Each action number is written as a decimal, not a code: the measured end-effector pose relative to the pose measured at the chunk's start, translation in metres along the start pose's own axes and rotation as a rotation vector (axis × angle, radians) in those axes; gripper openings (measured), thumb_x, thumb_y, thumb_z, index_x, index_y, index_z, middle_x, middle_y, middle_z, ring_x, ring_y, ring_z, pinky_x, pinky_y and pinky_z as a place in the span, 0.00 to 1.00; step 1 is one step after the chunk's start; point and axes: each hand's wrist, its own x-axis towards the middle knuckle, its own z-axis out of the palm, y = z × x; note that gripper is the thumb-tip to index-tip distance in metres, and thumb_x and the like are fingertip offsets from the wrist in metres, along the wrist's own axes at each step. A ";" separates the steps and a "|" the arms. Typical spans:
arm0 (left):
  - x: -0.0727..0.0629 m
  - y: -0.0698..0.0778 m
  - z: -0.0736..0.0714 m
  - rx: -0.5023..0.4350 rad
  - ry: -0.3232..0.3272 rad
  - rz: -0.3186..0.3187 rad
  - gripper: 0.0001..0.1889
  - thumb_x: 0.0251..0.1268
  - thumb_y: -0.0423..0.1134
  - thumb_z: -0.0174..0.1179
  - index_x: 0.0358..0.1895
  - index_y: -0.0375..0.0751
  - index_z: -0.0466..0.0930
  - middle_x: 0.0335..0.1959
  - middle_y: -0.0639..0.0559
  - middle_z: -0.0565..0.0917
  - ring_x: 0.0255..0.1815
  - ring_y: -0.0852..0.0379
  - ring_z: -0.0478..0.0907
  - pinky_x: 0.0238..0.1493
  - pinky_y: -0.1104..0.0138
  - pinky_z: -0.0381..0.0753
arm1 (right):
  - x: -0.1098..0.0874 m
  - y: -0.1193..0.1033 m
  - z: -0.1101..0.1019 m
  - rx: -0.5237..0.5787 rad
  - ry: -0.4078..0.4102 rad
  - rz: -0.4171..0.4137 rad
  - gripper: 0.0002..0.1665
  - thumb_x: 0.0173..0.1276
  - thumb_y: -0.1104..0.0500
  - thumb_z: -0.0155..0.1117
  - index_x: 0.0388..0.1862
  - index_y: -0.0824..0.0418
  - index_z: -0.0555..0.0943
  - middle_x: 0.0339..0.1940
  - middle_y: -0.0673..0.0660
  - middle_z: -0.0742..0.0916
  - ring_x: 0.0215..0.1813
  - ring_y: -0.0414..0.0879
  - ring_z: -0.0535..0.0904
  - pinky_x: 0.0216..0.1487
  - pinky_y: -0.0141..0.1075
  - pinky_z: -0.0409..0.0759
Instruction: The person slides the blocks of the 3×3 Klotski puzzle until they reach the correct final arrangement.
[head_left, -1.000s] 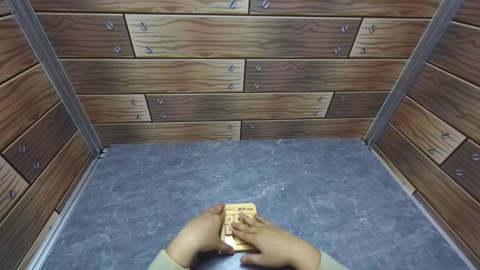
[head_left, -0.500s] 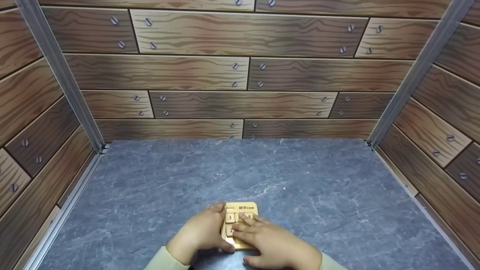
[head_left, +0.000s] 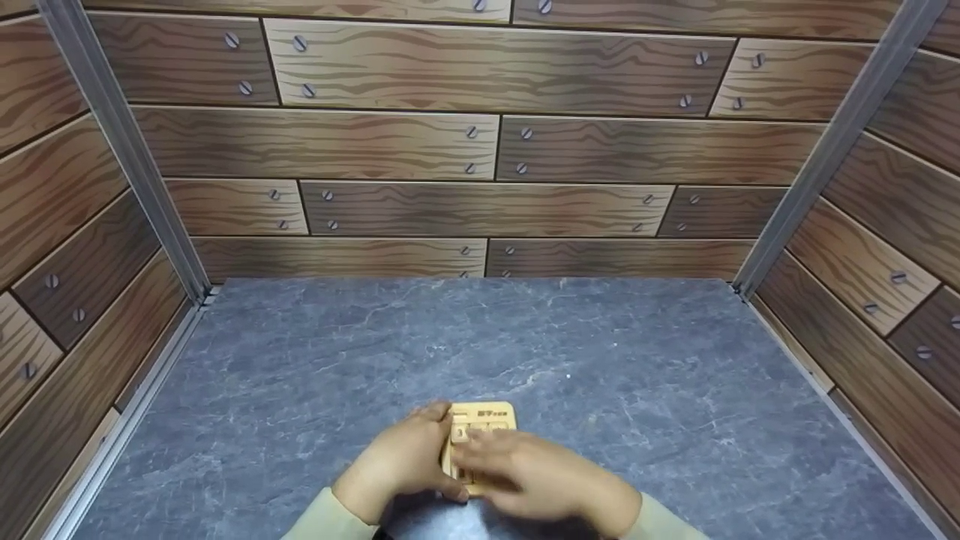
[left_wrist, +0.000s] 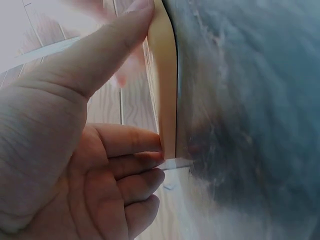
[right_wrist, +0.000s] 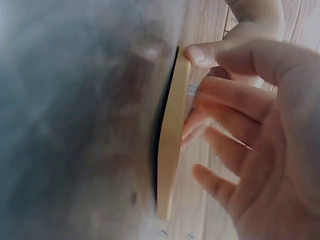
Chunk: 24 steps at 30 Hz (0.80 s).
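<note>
A small wooden number sliding puzzle (head_left: 491, 410) lies near the front of the grey table. My left hand (head_left: 405, 459) grips its left side, thumb at the near corner and fingertips by the far one. In the left wrist view, thumb and fingers span the pale edge of the puzzle (left_wrist: 167, 85). Over the tiles is my right hand (head_left: 536, 474), its extended fingers blurred by motion. It hides most of the lower tiles; a tile marked 3 (head_left: 460, 433) shows at upper left. The right wrist view has the loosely bent right fingers (right_wrist: 235, 107) alongside the puzzle's edge.
The blue-grey marbled table (head_left: 390, 345) stretches out beyond the hands. Wood-patterned panels (head_left: 420, 146) enclose it at the back and both sides, with metal posts (head_left: 124, 150) at the rear corners.
My right hand's fingers have swept left and a little nearer across the tiles, covering more of the left column. My left hand keeps its hold, and the puzzle stays nearly in place.
</note>
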 end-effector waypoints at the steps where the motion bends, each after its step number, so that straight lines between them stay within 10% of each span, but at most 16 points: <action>1: 0.000 0.000 0.000 0.002 0.000 -0.002 0.66 0.41 0.62 0.93 0.83 0.29 0.73 0.87 0.29 0.71 0.85 0.25 0.73 0.87 0.37 0.74 | 0.004 0.002 0.000 0.009 0.006 0.018 0.34 0.85 0.46 0.64 0.86 0.50 0.77 0.87 0.49 0.79 0.90 0.51 0.73 0.90 0.56 0.73; 10: 0.000 -0.004 -0.002 0.009 0.005 0.020 0.65 0.40 0.63 0.93 0.81 0.29 0.75 0.85 0.30 0.74 0.85 0.26 0.73 0.86 0.37 0.75 | 0.016 0.012 0.005 0.041 -0.086 0.193 0.41 0.83 0.35 0.64 0.87 0.51 0.76 0.91 0.44 0.73 0.94 0.52 0.65 0.94 0.61 0.63; 24: 0.005 -0.012 0.004 -0.093 -0.012 -0.003 0.71 0.36 0.63 0.94 0.84 0.26 0.69 0.89 0.29 0.67 0.88 0.22 0.66 0.90 0.35 0.67 | 0.012 0.005 0.002 0.033 -0.098 0.180 0.44 0.82 0.32 0.65 0.86 0.53 0.76 0.90 0.48 0.75 0.94 0.51 0.65 0.94 0.61 0.64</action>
